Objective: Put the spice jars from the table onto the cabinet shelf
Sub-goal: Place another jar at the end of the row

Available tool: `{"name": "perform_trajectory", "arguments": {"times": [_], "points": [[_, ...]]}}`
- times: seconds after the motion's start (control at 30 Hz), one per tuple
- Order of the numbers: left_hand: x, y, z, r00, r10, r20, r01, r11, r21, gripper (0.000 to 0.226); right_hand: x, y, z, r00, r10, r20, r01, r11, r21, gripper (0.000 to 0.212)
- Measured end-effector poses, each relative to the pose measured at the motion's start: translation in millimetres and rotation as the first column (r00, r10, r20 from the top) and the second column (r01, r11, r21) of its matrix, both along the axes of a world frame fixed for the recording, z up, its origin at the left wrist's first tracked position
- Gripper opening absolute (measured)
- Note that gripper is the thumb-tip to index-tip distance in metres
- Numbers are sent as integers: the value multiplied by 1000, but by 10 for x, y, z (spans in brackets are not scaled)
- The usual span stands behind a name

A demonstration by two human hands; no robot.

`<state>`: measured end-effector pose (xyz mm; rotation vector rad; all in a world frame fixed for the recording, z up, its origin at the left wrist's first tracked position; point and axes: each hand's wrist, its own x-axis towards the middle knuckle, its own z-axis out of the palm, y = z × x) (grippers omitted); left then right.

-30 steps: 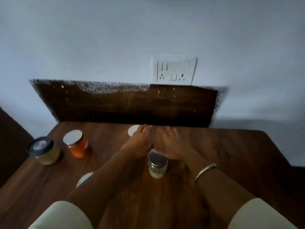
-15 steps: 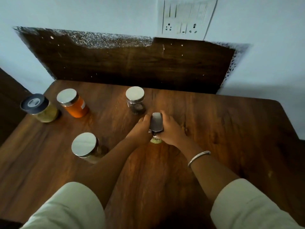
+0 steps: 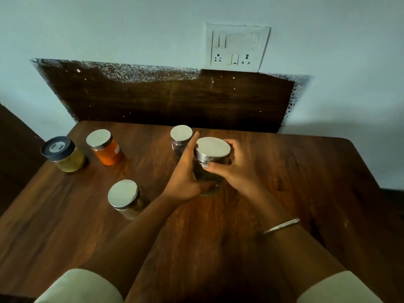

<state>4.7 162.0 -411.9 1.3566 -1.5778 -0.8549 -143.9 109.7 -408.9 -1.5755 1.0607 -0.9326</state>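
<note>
A silver-lidded glass jar [image 3: 212, 150] with greenish contents is held between both hands at the table's middle. My left hand [image 3: 185, 176] cups its left side and base; my right hand [image 3: 235, 169] wraps its right side. Behind it stands a small jar of dark spice [image 3: 180, 138], partly hidden by my left fingers. An orange jar [image 3: 106, 147] and a black-lidded yellow jar [image 3: 63, 154] stand at the far left. Another silver-lidded jar [image 3: 126, 199] sits near my left forearm. No cabinet shelf is in view.
The brown wooden table [image 3: 295, 182] has a dark wooden backboard [image 3: 170, 99] against the pale wall, with a white switch and socket plate [image 3: 237, 47] above it. A dark surface [image 3: 13, 149] lies off the table's left edge.
Both hands closed around the greenish jar and raised it upright toward the camera. The camera tilted down, then up a little, which brought the jars on the left fully into view.
</note>
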Motion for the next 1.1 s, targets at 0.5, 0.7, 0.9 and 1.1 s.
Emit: {"name": "perform_trajectory", "arguments": {"times": [0.5,0.7,0.9,1.1], "points": [[167,272,497,950,-44,-309,64,996,55,96,291,480,421,942,85,325,-106,993,46,24],[120,343,619,992,-104,-72,103,995,-12,122,244,554,544,968,-66,240,75,997,-28,19],[132,290,651,969,-45,-243,51,999,19,119,151,582,625,969,-121,216,117,993,32,56],[140,301,709,917,-72,-393,79,997,1,95,237,637,618,898,-3,440,-86,979,182,47]]}}
